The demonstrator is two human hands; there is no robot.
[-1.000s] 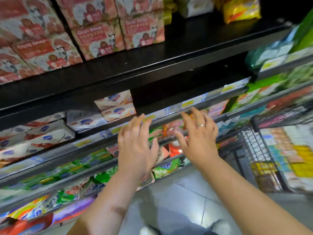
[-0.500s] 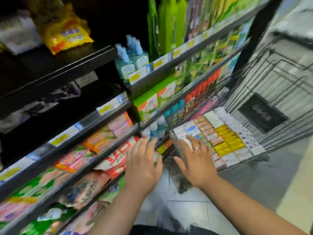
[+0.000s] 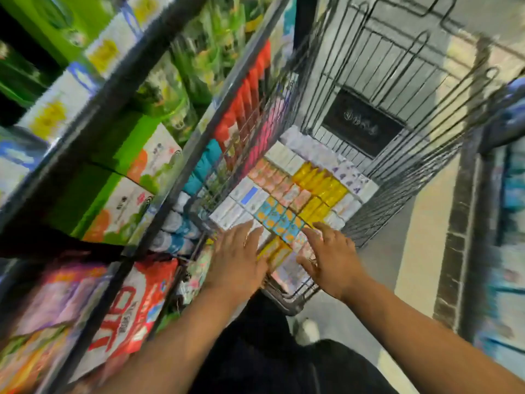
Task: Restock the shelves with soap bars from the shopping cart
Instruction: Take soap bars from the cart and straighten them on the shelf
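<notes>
A wire shopping cart (image 3: 403, 177) stands to the right of the shelves, its floor packed with rows of soap bar boxes (image 3: 309, 191) in white, pink, yellow and blue-orange. My left hand (image 3: 238, 257) reaches over the cart's near end with fingers straight, above the white and yellow boxes. My right hand (image 3: 329, 257) hovers beside it over the near boxes, fingers spread and relaxed. Neither hand holds anything. The view is blurred by motion.
Dark shelves (image 3: 159, 155) run along the left, stocked with green and white boxes (image 3: 136, 177), red-capped bottles (image 3: 250, 89) and red-lettered bags (image 3: 127, 314). A second display (image 3: 505, 223) stands at the far right. Pale floor tiles (image 3: 420, 240) lie between it and the cart.
The view has swung right from the shelves to the cart. Both hands have moved from the shelf front to over the boxes at the cart's near end.
</notes>
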